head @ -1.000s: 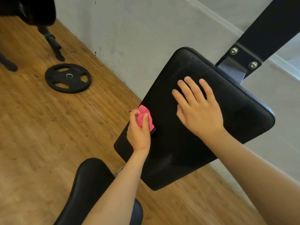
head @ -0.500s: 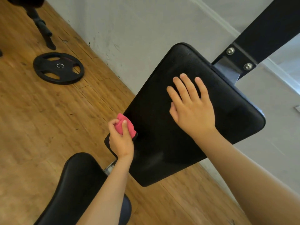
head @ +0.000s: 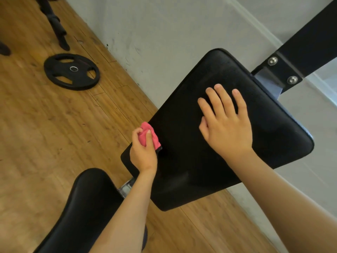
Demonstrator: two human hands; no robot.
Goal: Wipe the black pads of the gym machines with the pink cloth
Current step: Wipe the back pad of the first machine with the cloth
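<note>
A large black pad (head: pixel 182 136) slopes across the middle of the view, bolted to a black steel arm (head: pixel 308 39) at the upper right. My left hand (head: pixel 143 154) grips a bunched pink cloth (head: pixel 148 135) against the pad's left edge. My right hand (head: pixel 225 121) lies flat on the pad's upper middle, fingers straight and spread. A second black pad, the seat (head: pixel 85 207), sits below at the lower left, partly hidden by my left forearm.
A black weight plate (head: pixel 72 71) lies on the wooden floor (head: pixel 45 134) at the upper left. Black machine legs (head: pixel 56 28) stand beyond it. A grey wall (head: pixel 164 33) runs diagonally right behind the large pad.
My left hand has slid the cloth a little down along the pad's left edge. The right hand stays flat on the pad. The camera view has shifted slightly.
</note>
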